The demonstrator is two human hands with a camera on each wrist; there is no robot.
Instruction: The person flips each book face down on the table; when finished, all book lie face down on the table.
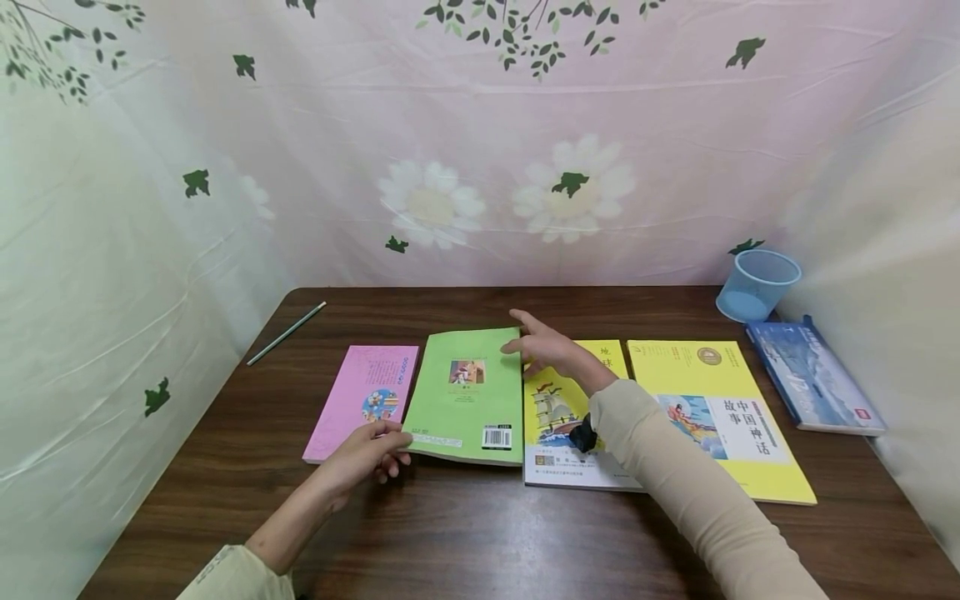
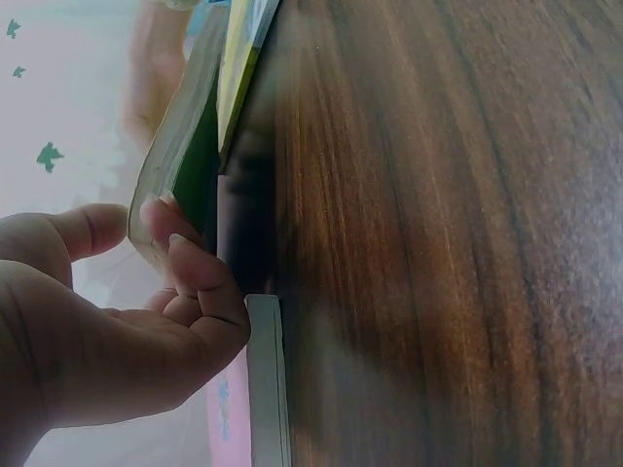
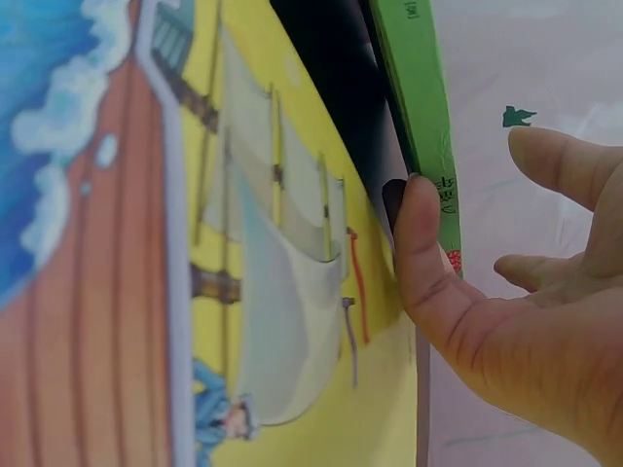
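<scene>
A green book (image 1: 442, 408) lies back cover up, tilted, its lower edge raised off the table in the left wrist view. At its lower left corner my left hand (image 1: 362, 454) pinches it, thumb above and fingers beneath (image 2: 200, 268). My right hand (image 1: 551, 346) is by the book's upper right edge with fingers spread; in the right wrist view one fingertip (image 3: 421, 199) touches the green spine (image 3: 428, 107). Under the right forearm lies a yellow book with a sailing ship (image 1: 551, 408), partly hidden. A pink book (image 1: 360, 379) sits to the left, close to the left hand.
To the right are a larger yellow book (image 1: 675, 367) and a blue book (image 1: 813, 375) near the table's right edge. A light blue cup (image 1: 757, 287) stands at the back right corner. Toward the left edge lies a thin pencil-like stick (image 1: 287, 333). Printed fabric hangs behind the table (image 1: 525, 533).
</scene>
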